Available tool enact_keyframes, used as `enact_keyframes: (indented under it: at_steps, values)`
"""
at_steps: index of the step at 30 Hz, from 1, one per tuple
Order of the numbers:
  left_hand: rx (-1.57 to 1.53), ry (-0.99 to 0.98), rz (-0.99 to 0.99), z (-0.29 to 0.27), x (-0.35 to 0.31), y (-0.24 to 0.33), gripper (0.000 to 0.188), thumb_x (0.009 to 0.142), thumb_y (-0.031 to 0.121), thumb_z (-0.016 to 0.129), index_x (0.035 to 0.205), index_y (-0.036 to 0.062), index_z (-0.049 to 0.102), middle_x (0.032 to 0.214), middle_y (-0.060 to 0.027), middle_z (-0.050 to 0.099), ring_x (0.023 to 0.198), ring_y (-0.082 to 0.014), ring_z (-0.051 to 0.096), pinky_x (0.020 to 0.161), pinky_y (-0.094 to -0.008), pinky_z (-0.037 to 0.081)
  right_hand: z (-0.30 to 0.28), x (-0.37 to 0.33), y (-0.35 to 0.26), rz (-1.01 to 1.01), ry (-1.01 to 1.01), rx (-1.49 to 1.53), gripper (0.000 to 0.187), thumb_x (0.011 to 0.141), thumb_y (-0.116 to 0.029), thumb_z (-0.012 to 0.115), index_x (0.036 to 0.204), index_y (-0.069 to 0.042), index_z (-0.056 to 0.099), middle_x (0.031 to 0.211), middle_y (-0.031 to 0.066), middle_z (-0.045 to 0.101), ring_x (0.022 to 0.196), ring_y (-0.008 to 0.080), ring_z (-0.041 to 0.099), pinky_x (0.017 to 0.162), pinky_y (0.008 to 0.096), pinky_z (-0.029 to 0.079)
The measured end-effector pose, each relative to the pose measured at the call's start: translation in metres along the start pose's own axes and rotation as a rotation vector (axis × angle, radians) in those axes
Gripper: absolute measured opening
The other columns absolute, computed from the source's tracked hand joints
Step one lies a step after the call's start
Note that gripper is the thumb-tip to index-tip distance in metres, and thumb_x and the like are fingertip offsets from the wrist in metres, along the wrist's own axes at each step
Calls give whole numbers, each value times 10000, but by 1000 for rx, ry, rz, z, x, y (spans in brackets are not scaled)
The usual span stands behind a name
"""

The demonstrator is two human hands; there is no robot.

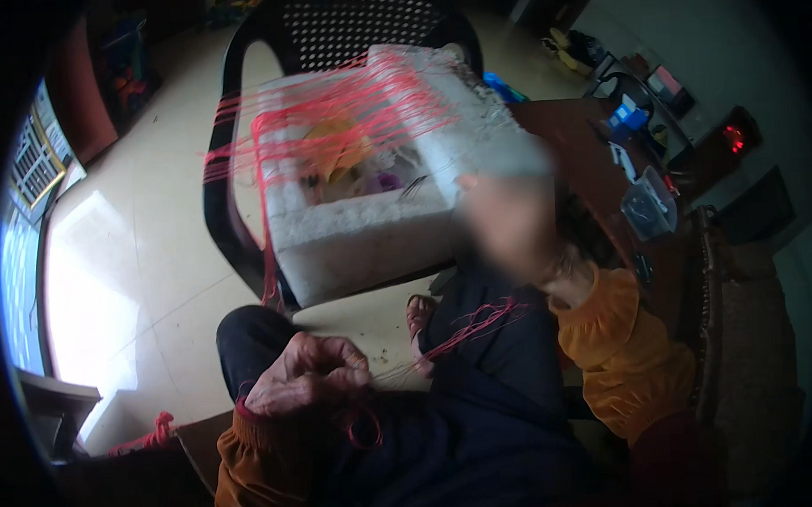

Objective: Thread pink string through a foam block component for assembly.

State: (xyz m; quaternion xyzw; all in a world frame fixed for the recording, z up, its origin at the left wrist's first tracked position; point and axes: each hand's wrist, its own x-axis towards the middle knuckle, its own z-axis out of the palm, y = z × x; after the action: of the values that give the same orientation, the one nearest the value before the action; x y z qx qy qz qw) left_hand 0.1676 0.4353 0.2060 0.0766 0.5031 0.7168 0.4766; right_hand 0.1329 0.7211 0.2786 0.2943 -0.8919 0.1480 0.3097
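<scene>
My left hand point(307, 375) is over my lap, thumb and fingers pinched on the end of a bundle of thin strands. From the pinch, the bundle of red threads point(471, 332) runs up and right across my leg. A red loop point(365, 429) hangs below that hand. My right hand point(508, 219) is raised by the right side of a white foam box point(352, 246); blur hides its fingers and anything in them. Many red threads point(401, 97) lie across the top of the box, some hanging down its left side. Yellowish and purple bits show inside.
The box rests on a black plastic chair point(234, 201) in front of me. At right is a brown table point(563, 127) with a clear plastic tub point(648, 211) and a blue item point(629, 116). A red cord point(149, 437) lies at lower left.
</scene>
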Motion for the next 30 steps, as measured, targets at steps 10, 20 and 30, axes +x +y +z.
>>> enact_keyframes:
  at_steps: [10,20,30]
  values:
    - [49,-38,88,-8,4,-9,89,836,115,628,838,27,620,703,31,579,611,-40,490,547,-185,369,64,-6,-29,-71,-243,132,493,775,37,554,1250,60,424,781,186,614,627,304,620,530,365,476]
    - [23,-71,84,-9,4,-7,75,838,97,626,837,22,617,695,41,569,613,-25,490,545,-176,366,75,-1,-24,-86,-331,71,505,760,45,526,1247,105,407,627,126,524,471,268,518,475,360,423]
    - [66,-90,76,-11,3,-6,91,846,101,616,841,11,605,693,39,562,627,-23,488,557,-176,371,85,2,-34,-115,-332,43,531,743,38,516,1256,108,396,608,130,530,440,253,511,465,357,426]
